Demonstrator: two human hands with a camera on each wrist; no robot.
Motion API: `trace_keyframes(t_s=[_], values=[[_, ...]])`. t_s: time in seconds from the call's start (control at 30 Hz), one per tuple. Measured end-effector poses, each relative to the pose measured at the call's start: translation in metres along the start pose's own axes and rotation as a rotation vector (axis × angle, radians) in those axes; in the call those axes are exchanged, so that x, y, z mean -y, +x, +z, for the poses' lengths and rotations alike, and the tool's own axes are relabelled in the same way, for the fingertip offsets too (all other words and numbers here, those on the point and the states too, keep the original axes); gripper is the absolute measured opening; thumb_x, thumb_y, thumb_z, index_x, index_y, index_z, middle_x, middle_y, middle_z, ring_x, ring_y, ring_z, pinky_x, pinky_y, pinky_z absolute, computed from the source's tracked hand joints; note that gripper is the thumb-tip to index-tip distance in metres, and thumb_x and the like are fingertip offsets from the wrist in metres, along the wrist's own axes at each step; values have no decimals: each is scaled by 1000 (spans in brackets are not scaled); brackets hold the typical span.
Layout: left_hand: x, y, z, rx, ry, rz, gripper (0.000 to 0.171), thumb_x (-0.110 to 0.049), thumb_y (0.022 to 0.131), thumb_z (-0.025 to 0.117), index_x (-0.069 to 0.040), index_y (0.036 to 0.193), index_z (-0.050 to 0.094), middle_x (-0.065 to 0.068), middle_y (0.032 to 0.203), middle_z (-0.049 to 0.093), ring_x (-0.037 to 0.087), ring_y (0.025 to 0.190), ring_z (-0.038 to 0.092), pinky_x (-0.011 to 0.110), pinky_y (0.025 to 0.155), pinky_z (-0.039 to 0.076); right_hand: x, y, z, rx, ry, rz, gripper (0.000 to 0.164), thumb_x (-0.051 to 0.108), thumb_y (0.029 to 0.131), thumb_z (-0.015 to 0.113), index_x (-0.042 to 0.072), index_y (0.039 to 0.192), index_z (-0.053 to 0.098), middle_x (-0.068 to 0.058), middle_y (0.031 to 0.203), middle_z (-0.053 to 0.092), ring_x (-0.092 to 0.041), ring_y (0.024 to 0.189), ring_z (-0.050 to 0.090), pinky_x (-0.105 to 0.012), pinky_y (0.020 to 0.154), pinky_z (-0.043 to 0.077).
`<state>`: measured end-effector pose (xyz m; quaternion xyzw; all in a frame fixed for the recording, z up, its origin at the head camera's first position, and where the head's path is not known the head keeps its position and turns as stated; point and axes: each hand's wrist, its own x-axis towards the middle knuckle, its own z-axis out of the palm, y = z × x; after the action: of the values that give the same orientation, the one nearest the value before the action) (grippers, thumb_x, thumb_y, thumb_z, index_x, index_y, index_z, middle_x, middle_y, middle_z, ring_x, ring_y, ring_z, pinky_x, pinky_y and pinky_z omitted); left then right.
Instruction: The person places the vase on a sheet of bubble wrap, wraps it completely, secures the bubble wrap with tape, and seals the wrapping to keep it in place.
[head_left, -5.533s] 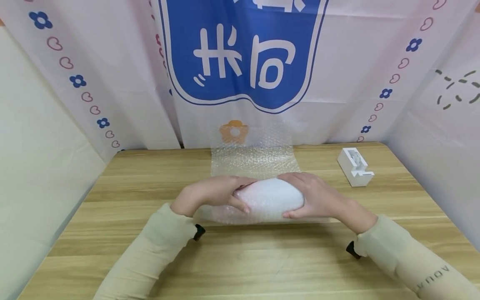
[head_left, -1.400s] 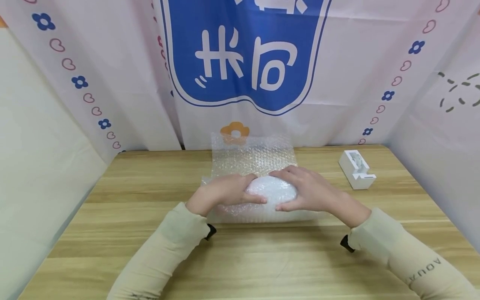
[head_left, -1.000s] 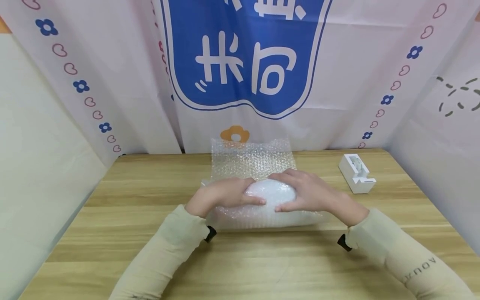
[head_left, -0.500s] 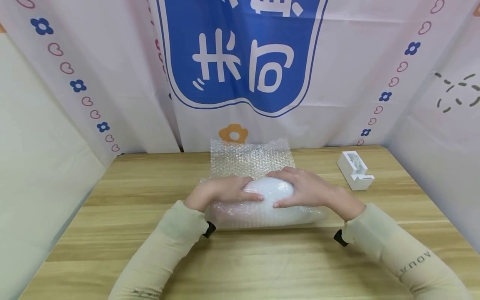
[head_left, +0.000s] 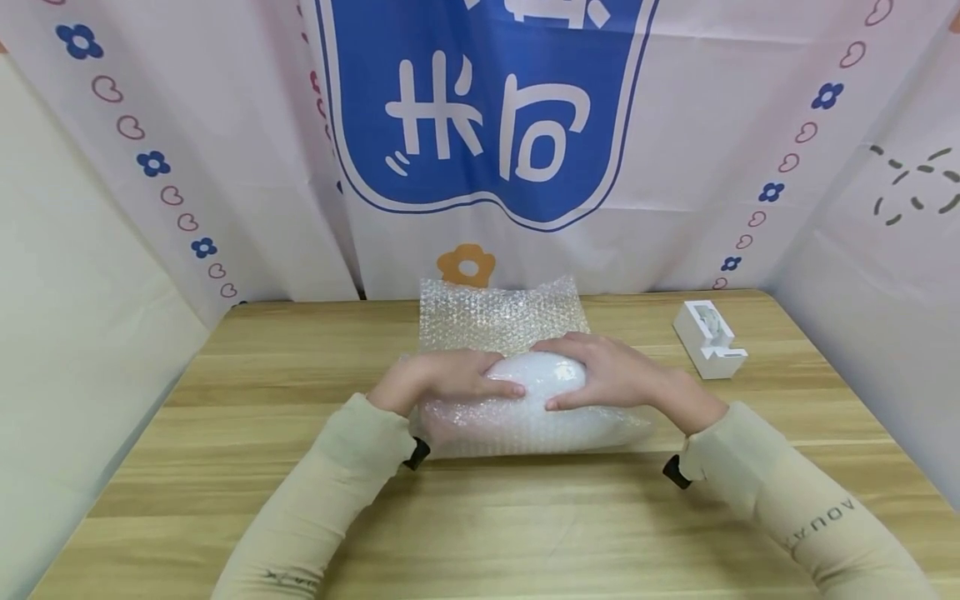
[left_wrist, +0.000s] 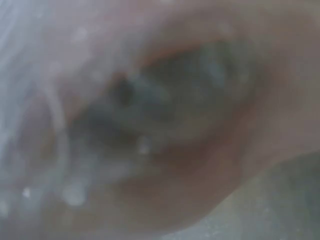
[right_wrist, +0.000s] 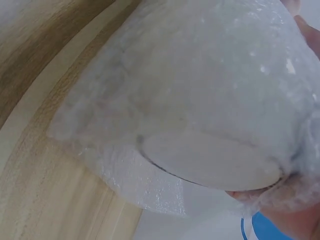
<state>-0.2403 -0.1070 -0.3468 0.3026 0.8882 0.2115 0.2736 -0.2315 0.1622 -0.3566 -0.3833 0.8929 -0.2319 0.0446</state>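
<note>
Both our left hand [head_left: 459,375] and right hand [head_left: 615,372] grip the bubble-wrapped bundle [head_left: 542,373]. We see a tape dispenser [head_left: 708,340] beyond the right hand.

So the wrapped bundle [head_left: 536,429] is mid-table, left hand [head_left: 461,375] on its left end, right hand [head_left: 615,375] on its right. Loose bubble wrap [head_left: 498,317] runs out behind it toward the curtain [head_left: 705,133], tape dispenser [head_left: 697,333] over at back right.

Bubble wrap sheet [head_left: 498,321]: far edge drawn down to the orange flower's [head_left: 467,267] lower petals; it overlapped much more 5.5 s ago.
Left hand [head_left: 459,377]: reaches farther right below the flower.
Right hand [head_left: 611,372]: shifted toward the flower.
White bundle [head_left: 543,373]: less shows between the 2 hands.
</note>
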Motion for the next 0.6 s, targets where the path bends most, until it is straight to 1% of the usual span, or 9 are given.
trace_keyframes(t_s=[0.13,0.3,0.47,0.6], values=[[0,-1,-1,16,-8,4,66,-61,102,49,-14,149,51,4,137,62,24,128,56,47,109,42,0,0,0,8,16,-3,76,58,84,78,19,146,58,-2,143,60,-28,128,56,-55,100,48],[-1,-1,-3,40,-11,10,67,-60,103,49,-13,152,47,5,143,58,25,132,53,47,112,40,0,0,1,10,8,-1,78,60,83,77,19,146,58,-2,142,60,-27,125,57,-54,98,50],[-2,-1,-3,79,-53,22,68,-57,104,48,-11,153,44,7,146,55,26,135,50,47,114,37,1,-1,0,15,20,-13,75,59,84,77,20,145,58,-1,142,60,-26,125,57,-52,98,50],[-2,-2,-4,99,-74,31,66,-55,105,47,-9,152,45,7,144,56,25,133,51,47,114,38,2,0,0,28,38,-18,73,57,85,77,21,145,59,-1,143,59,-26,125,57,-51,98,50]])
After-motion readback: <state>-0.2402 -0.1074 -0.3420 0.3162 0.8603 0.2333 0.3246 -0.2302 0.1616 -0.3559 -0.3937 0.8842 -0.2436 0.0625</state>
